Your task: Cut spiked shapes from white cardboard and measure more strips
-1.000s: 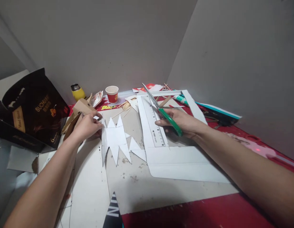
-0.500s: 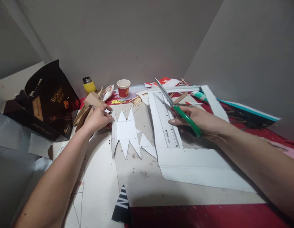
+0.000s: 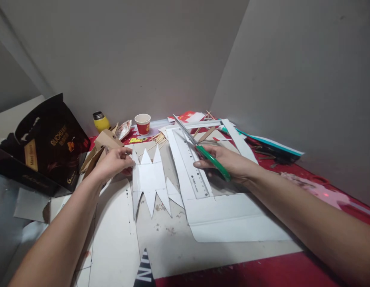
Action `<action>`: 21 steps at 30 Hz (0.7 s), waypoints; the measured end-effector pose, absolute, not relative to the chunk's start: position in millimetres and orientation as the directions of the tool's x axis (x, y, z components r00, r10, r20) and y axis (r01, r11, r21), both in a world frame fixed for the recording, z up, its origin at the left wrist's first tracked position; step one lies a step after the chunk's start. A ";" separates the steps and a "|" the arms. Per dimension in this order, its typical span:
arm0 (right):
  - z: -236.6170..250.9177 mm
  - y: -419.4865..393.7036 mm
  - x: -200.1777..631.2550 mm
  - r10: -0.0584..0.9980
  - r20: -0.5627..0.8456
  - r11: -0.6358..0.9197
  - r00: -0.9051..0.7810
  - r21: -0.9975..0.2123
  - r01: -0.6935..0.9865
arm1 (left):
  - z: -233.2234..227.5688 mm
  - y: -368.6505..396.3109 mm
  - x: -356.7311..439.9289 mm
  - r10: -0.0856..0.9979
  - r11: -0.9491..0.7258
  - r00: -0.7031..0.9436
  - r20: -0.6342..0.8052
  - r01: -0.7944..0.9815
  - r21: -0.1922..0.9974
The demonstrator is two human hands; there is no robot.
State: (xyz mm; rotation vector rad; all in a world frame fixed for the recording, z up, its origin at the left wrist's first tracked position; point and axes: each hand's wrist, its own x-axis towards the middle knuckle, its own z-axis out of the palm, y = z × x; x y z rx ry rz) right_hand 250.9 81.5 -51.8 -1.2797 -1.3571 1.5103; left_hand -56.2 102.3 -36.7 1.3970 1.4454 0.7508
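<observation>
Head view: cardboard cutting on cluttered counter (image 3: 232, 259).
Left hand (image 3: 113, 163) pinches spiky white cardboard cutout (image 3: 149, 181) flat; right hand (image 3: 229, 161) grips green-handled scissors (image 3: 202, 147) over clear plastic ruler (image 3: 193, 167). Risk: blades snagging ruler, thin points tearing.

Dim, soft-shadowed, warped at edges
</observation>
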 end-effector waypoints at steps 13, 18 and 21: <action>-54.8 82.4 249.6 0.947 -0.223 -0.203 -0.231 -0.974 0.105 | -32.7 96.1 -48.2 0.956 0.146 0.113 -0.272 0.621 0.770; -61.9 85.4 250.3 0.958 -0.209 -0.195 -0.198 -0.977 0.091 | -26.2 87.4 -30.2 0.999 -0.009 -0.024 0.039 0.724 0.689; -62.3 86.2 250.4 0.958 -0.205 -0.194 -0.201 -0.978 0.076 | -20.0 82.6 -4.3 0.996 -0.065 0.088 0.004 0.706 0.705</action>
